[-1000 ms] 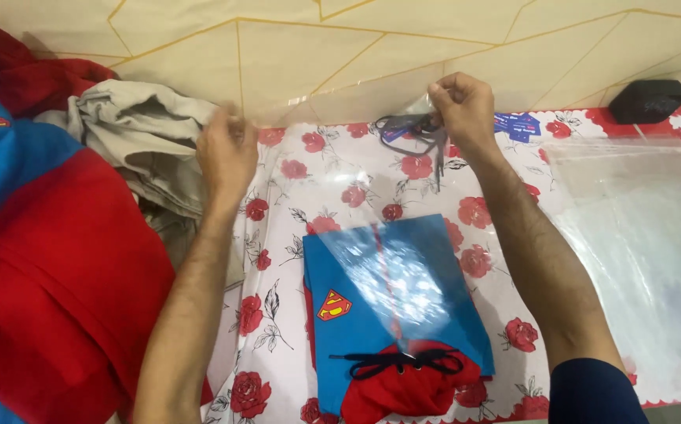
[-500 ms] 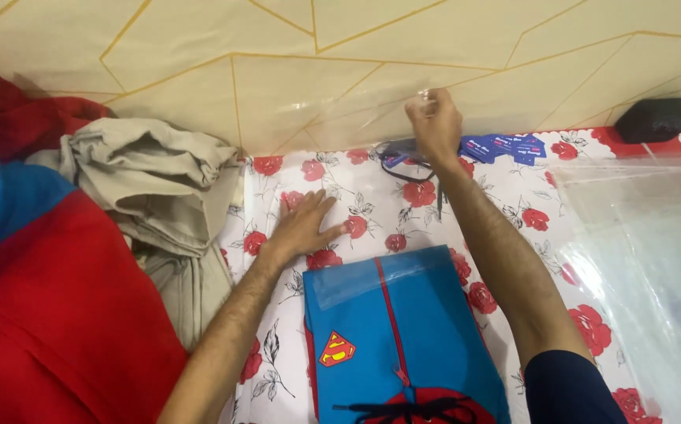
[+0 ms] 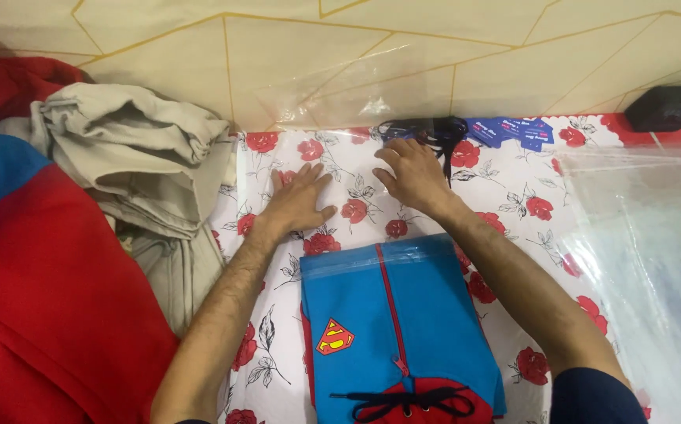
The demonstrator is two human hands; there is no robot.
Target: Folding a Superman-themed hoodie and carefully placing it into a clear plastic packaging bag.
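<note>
Folded blue-and-red garment [image 3: 399,330] in a clear bag [image 3: 372,263], long axis running away from the body with the bag's open end toward the wall, on the flowered sheet [image 3: 513,196], left hand [image 3: 297,202] and right hand [image 3: 412,174] spread flat, empty, just beyond it.

1. Under your left hand [image 3: 297,200] and right hand [image 3: 412,174] lay a clear, glossy plastic bag [image 3: 356,94], smooth and crinkled.
2. Beneath them, the floral sheet [image 3: 513,196] looked like matt cloth.
3. Nearer you, the blue garment [image 3: 403,314] was soft matt fabric.
</note>
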